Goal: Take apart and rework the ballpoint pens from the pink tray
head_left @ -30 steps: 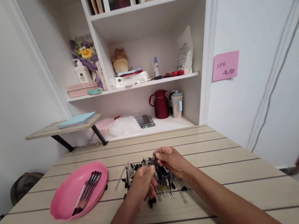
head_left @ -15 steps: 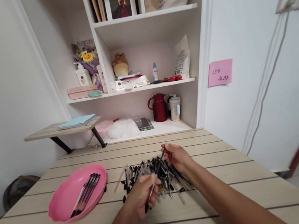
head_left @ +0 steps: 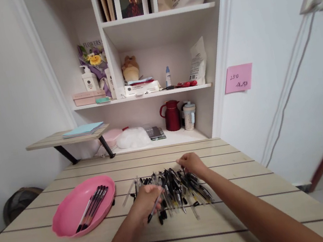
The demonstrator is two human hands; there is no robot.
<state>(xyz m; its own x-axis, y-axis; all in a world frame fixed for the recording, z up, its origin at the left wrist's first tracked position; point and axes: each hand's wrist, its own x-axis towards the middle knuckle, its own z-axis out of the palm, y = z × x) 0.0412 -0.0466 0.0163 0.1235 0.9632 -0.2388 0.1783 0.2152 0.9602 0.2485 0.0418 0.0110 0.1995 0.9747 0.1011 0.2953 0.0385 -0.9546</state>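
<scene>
A smooth pink oval dish (head_left: 65,211), its rim gently scalloped, rests at the left of the table (head_left: 261,182), whose pale, wood-grained surface is crossed by dark straight seams. Inside, a bundle of slender pens (head_left: 93,207) lies slantwise, clear-barrelled with dark ends. Next comes the left hand (head_left: 146,200), gripping one slim pen (head_left: 155,209) between thumb and fingers; its dark end points down towards the tabletop, just beside the heap. That loose heap (head_left: 178,196) mixes glossy black pieces with see-through tubes, crossing at all angles. At its far right edge, the right hand (head_left: 191,163) has thumb and forefinger pinched together; whether they grasp anything cannot be told.
</scene>
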